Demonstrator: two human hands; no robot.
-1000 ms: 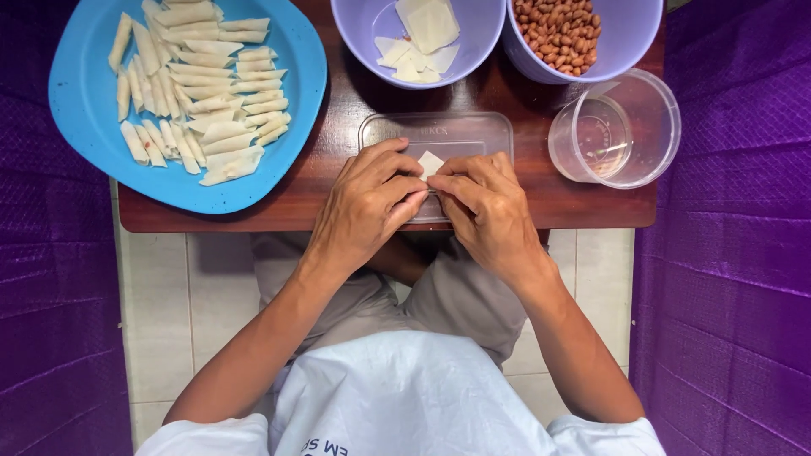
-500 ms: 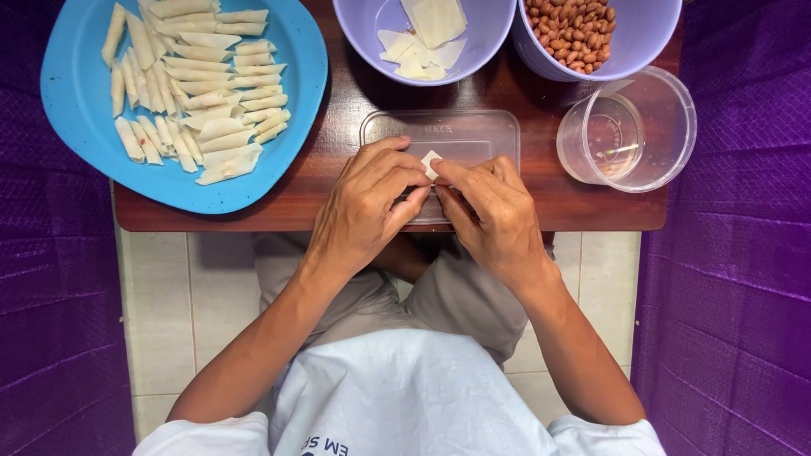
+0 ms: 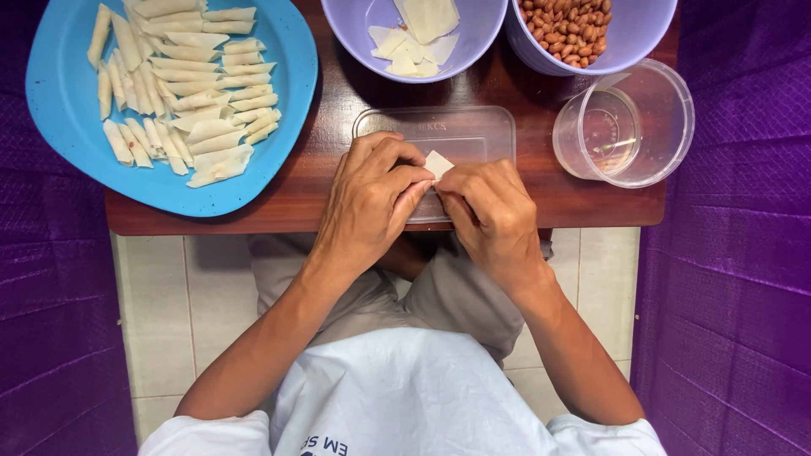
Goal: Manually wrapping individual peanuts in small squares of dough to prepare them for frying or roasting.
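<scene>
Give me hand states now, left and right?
Left hand: fingers closed, pinching the small white wrapper.
Right hand: fingers closed on the same wrapper, over the clear rectangular lid.

bare wood strip between blue plate (image 3: 59, 127) and lavender bowl (image 3: 355, 34), clear cup (image 3: 667, 127) blocking right

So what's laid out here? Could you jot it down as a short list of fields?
left hand: left hand pinches the small white wrapper over the clear flat lid
right hand: right hand pinches the same wrapper from the other side
blue plate: many rolled white pieces, far left
left purple bowl: loose wrapper squares
right purple bowl: peanuts
clear round tub: right of the lid, looks nearly empty
surface: brown wooden table
</scene>
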